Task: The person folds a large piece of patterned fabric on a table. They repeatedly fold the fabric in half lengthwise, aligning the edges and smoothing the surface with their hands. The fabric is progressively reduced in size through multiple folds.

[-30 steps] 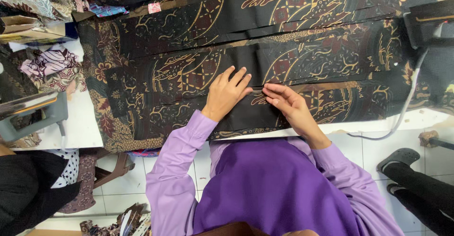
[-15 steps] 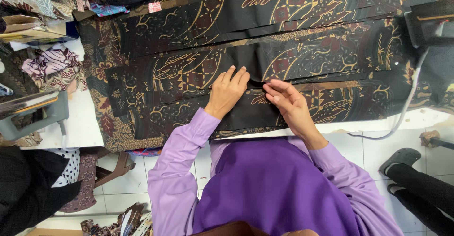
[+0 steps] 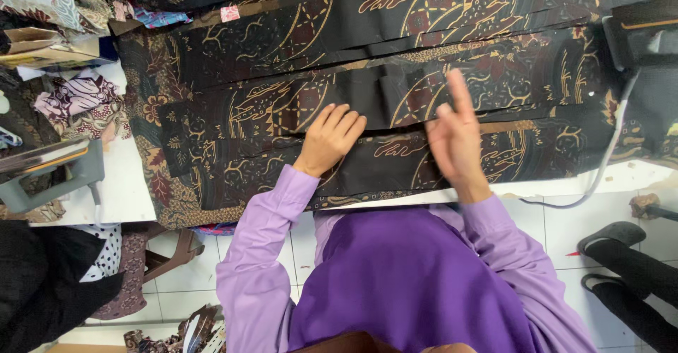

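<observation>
On the white table (image 3: 127,190) in front of you, your left hand (image 3: 328,141) is lying flat with its fingers spread narrowly, pressing down the near dark batik strip (image 3: 282,162) beside its folded upper edge. Your right hand (image 3: 455,137) is no longer pinching that fold as it was a moment ago; it is lifting clear of the cloth, blurred, fingers loosely open and holding nothing. So the crease is now being kept only by your left palm, and the right part of the strip is lying unheld, still stretched across the table edge toward you. Further strips of the same patterned fabric (image 3: 424,28) are lying in overlapping rows beyond it. At the far right, a dark iron (image 3: 639,31) is resting with its pale cord (image 3: 607,162) trailing down.
</observation>
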